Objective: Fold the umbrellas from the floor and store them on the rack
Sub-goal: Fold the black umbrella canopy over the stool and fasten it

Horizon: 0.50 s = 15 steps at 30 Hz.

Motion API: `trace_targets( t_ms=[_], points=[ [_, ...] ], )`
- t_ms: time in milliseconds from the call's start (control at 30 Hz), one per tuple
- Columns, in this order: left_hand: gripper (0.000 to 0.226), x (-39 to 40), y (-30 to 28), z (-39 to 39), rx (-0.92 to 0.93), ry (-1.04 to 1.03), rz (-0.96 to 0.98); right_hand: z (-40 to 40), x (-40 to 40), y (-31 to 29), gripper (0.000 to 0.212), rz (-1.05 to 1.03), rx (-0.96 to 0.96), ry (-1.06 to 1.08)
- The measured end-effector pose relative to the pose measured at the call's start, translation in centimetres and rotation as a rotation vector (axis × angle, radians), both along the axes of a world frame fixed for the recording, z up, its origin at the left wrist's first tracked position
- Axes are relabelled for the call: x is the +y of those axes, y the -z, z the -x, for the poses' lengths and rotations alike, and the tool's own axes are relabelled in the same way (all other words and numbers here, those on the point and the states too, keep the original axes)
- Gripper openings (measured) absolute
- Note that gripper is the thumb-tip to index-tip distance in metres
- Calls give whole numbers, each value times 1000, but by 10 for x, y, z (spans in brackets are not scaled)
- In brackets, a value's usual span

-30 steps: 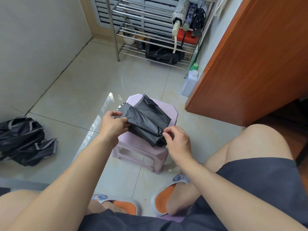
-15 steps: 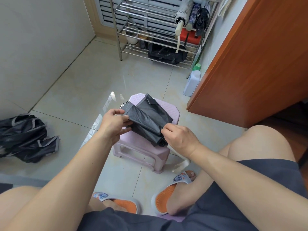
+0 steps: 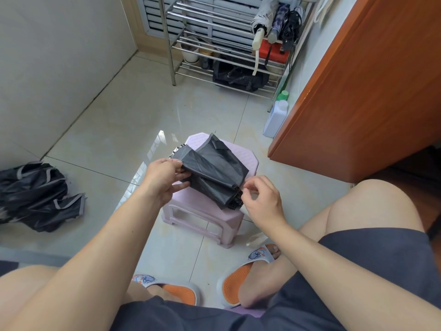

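A black folding umbrella [image 3: 214,173], partly gathered, lies slantwise over a pink plastic stool [image 3: 202,211]. My left hand [image 3: 162,180] grips its upper left end, with the thumb on top of the fabric. At the lower end, beside the rib tips, my right hand [image 3: 260,199] has curled fingers that pinch the fabric edge. A second dark umbrella [image 3: 35,197] with grey trim lies crumpled on the floor at the left. The steel rack [image 3: 214,22] stands at the back and holds three folded umbrellas [image 3: 274,20] at its right end.
A white bottle with a green cap [image 3: 276,115] stands by the rack's right leg. An orange-brown cabinet [image 3: 370,80] fills the right side. A black bag [image 3: 238,75], pots and a red box sit on the rack's lower shelves. My knees and orange slippers frame the stool.
My right hand has slid off the umbrella's body to its near end and now only pinches there. The left hand keeps its grip, and the umbrella has hardly moved.
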<state>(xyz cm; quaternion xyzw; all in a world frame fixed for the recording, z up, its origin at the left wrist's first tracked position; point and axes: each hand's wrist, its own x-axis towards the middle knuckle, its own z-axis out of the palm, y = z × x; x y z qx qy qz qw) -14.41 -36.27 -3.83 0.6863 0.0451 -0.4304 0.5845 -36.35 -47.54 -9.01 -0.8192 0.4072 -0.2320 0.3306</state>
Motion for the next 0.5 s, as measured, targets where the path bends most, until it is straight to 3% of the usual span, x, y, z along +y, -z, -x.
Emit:
trace_targets(
  t_ms=[333,500],
  points=[
    [14,0,0,-1,22,0,1,-6,16,5,25,-132,-35,91],
    [15,1,0,-1,32,-10,4,-12,22,-2,21,-292,-158,103]
  ],
)
